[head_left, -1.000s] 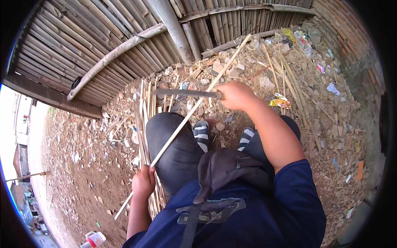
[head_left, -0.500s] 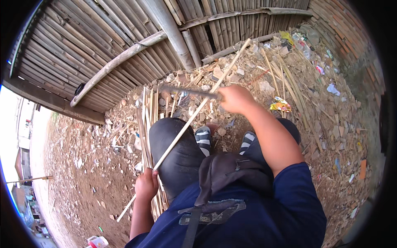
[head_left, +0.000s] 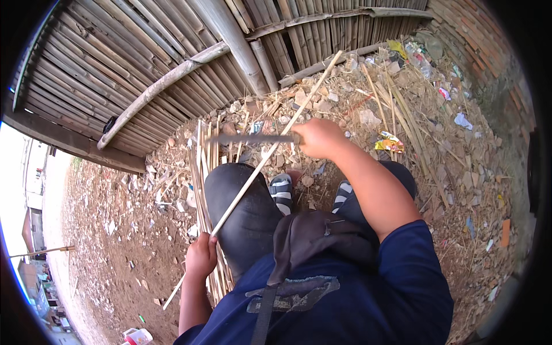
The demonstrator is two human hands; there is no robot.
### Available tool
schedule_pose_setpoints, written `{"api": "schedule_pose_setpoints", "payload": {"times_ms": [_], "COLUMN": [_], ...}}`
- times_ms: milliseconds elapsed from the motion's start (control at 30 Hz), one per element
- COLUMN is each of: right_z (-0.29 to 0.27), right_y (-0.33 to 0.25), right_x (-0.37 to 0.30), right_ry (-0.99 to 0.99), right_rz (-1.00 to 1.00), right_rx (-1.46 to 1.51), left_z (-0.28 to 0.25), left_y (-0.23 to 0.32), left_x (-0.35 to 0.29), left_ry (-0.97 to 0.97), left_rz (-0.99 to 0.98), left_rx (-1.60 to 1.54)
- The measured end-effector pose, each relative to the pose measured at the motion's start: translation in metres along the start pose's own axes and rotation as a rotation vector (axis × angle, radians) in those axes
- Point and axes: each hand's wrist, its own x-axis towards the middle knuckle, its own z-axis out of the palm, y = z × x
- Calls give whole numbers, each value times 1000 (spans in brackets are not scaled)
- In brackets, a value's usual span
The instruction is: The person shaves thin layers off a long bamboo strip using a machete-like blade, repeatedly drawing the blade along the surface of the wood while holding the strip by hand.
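Observation:
A long pale bamboo strip slants across my left thigh, its far end up near the wall. My left hand is closed around its lower part, and a short end sticks out below the fist. In my right hand is the handle of a long, dark-bladed knife. The blade points left and crosses the strip close to the handle; whether it touches the strip is unclear. Beside my left leg lies a bundle of split bamboo strips, partly hidden by the leg and left arm.
A bamboo slat wall with poles stands ahead, and a brick wall at the right. Stones, straw and litter cover the ground, including a yellow wrapper. Longer bamboo pieces lie at the right. A white and red container sits at lower left.
The knife has swung from a downward tilt to nearly level, its tip moving left and down. My right hand has shifted slightly left. My left hand still grips the strip at nearly the same place.

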Motion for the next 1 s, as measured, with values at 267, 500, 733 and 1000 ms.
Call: {"api": "schedule_pose_setpoints", "payload": {"times_ms": [267, 500, 733, 1000], "right_z": [27, -14, 1, -13], "right_y": [80, 4, 80, 6], "right_x": [25, -3, 26, -5], "right_ry": [206, -67, 267, 54], "right_rz": [202, 25, 401, -113], "right_rx": [60, -2, 319, 19], "left_z": [1, 8, 16, 6], "left_y": [7, -3, -10, -3], "left_x": [11, 5, 6, 8], "left_ry": [14, 36, 78, 23], "left_rz": [-34, 35, 9, 20], "left_rx": [-33, -37, 33, -88]}}
